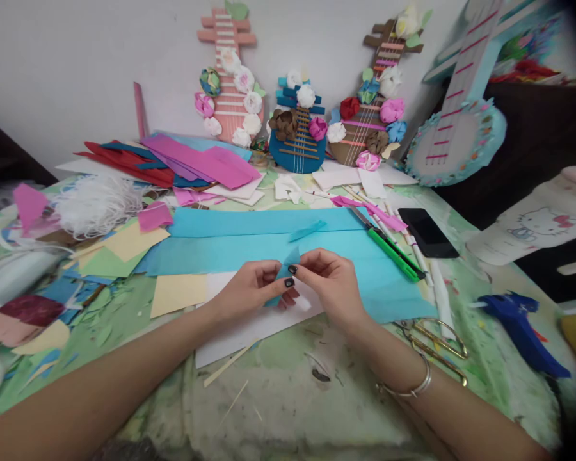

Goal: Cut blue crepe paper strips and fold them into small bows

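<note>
Both hands meet over the middle of the table around a small strip of blue paper [292, 257]. My left hand [252, 285] pinches its lower part between thumb and fingers. At its upper end, my right hand [331, 278] grips it between thumb and forefinger. Part of the strip is hidden behind the fingers. Beneath the hands lie a white sheet [235, 339] and wide blue paper [221, 246]. A loose folded blue scrap [308, 230] rests on the wide paper just beyond the hands.
To the right lie a green utility knife [396, 253], gold-handled scissors [436, 346], a phone [428, 232], a blue glue gun [523, 330] and a white cup [537, 214]. White string [98, 205] and paper scraps crowd the left. Paper-flowered instrument models [297, 144] lean against the wall.
</note>
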### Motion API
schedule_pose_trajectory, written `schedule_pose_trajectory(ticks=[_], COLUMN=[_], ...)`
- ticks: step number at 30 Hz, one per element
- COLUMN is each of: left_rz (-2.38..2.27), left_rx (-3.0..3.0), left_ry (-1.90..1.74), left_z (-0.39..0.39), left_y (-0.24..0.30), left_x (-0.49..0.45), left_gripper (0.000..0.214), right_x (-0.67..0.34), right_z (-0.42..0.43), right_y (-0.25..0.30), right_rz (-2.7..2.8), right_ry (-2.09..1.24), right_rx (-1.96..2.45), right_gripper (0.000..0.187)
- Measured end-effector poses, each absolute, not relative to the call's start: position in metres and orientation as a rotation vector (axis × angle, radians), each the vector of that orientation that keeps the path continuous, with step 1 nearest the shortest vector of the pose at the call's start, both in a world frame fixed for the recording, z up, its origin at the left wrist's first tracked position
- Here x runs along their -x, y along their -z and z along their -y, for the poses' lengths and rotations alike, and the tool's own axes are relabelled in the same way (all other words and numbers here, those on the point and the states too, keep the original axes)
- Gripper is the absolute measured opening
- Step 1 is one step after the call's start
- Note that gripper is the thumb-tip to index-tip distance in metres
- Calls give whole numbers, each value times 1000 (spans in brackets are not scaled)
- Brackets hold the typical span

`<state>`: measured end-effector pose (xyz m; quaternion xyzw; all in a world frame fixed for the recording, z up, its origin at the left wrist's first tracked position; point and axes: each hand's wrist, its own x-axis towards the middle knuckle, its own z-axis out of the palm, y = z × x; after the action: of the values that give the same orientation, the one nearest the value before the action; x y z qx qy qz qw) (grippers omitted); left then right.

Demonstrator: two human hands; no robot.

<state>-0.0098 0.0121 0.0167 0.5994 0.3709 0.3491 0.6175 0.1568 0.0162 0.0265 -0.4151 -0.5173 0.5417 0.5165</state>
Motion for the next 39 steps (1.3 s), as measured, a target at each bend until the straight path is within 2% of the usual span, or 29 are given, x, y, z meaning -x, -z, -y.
schedule_pose_trajectory(ticks=[3, 7, 13, 16, 22, 26, 32, 39], left_rz=[-889, -681, -664, -791, -863, -850, -953, -974], left_rx=[-1514, -1623, -1979, -2086, -2139, -2045, -1849, -1754], left_ry=[-987, -1095, -1023, -961, -948, -1024, -1084, -1077], left_z=[-15, -18, -20, -22, -22, -19, -20, -20], left_y=[-19, -26, -40, -43, -45, -45, -39, -36], left_x=[16, 26, 38, 43, 44, 42, 41, 40], left_gripper=[33, 38, 14, 6, 9, 7, 16, 17], right_x=[-158, -160, -167, -170, -172, -172, -172, -171], right_z=[-15, -12, -9, -11, -12, -13, -15, -15], right_y=[-28, -30, -35, -38, -41, -40, -38, -33], right_rz=[1355, 1669, 2042, 2080, 2060, 1996, 1907, 1882], right_ry=[-1244, -1034, -652, -648, -650, -685, -807, -792], right_rx=[996, 936, 828, 814, 840, 873, 927, 917], right_gripper=[17, 7, 11, 13, 11, 8, 5, 8])
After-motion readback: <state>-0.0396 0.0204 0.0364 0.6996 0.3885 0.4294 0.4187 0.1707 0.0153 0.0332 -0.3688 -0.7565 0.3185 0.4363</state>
